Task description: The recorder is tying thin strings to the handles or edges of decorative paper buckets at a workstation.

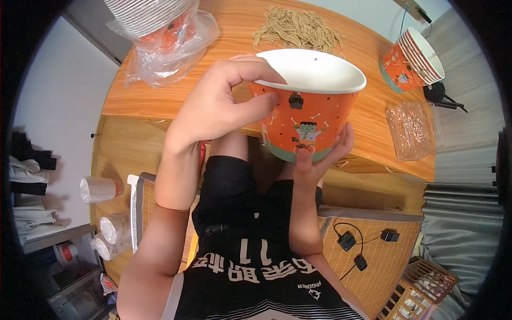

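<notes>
An orange paper bucket (pixel 309 112) with cartoon figures, a white inside and a teal base band is held up over my lap, in front of the wooden table (pixel 160 98). My left hand (pixel 218 106) pinches its near-left rim, thumb on the outer wall and fingers over the lip. My right hand (pixel 320 154) cups the bottom from below, thumb on the front of the base. The bucket looks empty inside.
On the table lie a heap of tan shredded paper strands (pixel 298 29), a stack of matching orange buckets (pixel 416 58) on its side, a plastic-wrapped stack (pixel 165 37) and a clear bag with speckles (pixel 413 130). Plastic cup stacks (pixel 101 189) lie on the floor at left; cables and adapters (pixel 368 240) at right.
</notes>
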Motion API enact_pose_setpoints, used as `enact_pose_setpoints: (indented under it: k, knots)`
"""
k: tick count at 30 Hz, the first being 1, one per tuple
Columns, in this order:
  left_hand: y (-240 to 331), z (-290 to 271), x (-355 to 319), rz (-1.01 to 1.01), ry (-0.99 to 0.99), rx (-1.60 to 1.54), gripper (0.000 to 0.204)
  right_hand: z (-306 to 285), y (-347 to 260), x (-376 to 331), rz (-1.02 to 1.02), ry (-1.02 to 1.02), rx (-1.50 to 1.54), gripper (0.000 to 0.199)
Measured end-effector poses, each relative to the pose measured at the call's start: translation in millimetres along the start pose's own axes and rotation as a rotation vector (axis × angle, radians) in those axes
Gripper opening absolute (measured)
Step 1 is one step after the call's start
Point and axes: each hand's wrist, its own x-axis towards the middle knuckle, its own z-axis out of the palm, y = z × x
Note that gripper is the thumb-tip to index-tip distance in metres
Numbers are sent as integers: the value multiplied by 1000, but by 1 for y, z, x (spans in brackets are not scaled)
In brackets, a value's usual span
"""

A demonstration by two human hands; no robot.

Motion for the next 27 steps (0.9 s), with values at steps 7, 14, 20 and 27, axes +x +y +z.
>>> enact_pose_setpoints:
  k: [7,14,20,27]
  knots:
    - [10,-3,-3,-147,-53,-216,14,-2,-1,-4,8,-50,4,108]
    - [11,-12,0,-186,-136,-150,8,-17,10,-5,-57,-82,-187,112]
    - [-1,-25,-9,-170,-66,-115,12,-11,20,2,-155,-91,-49,116]
    - [60,-12,20,40,324,38,14,2,-11,-1,-107,-89,-1,114]
